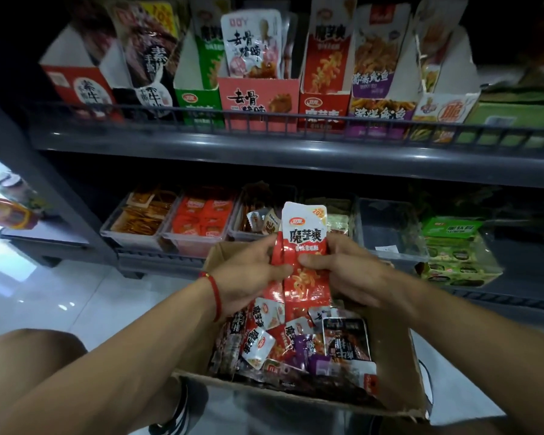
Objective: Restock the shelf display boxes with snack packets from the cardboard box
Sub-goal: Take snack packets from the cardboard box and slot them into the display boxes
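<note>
Both my hands hold a small stack of red snack packets [305, 243] upright over the cardboard box [399, 372]. My left hand [248, 274] grips the stack's left side, and my right hand [346, 271] grips its right side, thumb across the front. Below them the box is full of several mixed packets [283, 340], red, purple and black. On the upper shelf stands the matching red display box [324, 111], with a tall red backing card. Beside it sits a pink display box [258, 102] with white packets.
A wire rail [264, 120] runs along the upper shelf's front edge. The lower shelf holds clear plastic bins [198, 237] of packets and a green carton [453, 246] at the right. My knee is at lower left over a glossy white tile floor [60, 293].
</note>
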Action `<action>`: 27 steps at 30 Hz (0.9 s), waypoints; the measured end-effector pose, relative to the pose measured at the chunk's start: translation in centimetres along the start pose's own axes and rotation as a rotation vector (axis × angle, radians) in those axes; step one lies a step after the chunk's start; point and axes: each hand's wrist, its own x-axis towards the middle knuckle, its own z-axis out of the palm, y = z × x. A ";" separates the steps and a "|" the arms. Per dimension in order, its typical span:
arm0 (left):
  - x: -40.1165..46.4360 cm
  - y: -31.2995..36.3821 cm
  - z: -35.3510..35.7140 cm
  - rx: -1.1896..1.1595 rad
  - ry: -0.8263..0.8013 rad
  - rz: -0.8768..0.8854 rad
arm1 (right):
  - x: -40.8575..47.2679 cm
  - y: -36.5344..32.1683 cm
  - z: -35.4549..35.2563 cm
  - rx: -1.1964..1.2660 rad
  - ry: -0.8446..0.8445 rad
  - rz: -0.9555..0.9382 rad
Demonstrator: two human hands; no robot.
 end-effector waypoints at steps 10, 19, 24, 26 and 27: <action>-0.2 1.9 0.7 -0.122 0.078 0.180 | -0.9 -1.0 1.0 -0.036 0.392 -0.252; -1.5 3.8 0.1 0.098 -0.087 0.294 | -1.1 -3.4 2.1 -0.123 0.436 -0.431; -2.6 6.0 -1.3 0.215 -0.080 0.338 | -3.9 -8.8 2.2 -0.437 0.475 -0.580; -2.9 6.8 -1.7 0.187 -0.019 0.345 | -4.3 -10.6 2.3 -0.526 0.482 -0.530; -2.9 7.0 -1.9 0.160 0.015 0.351 | -4.3 -11.2 2.3 -0.547 0.484 -0.505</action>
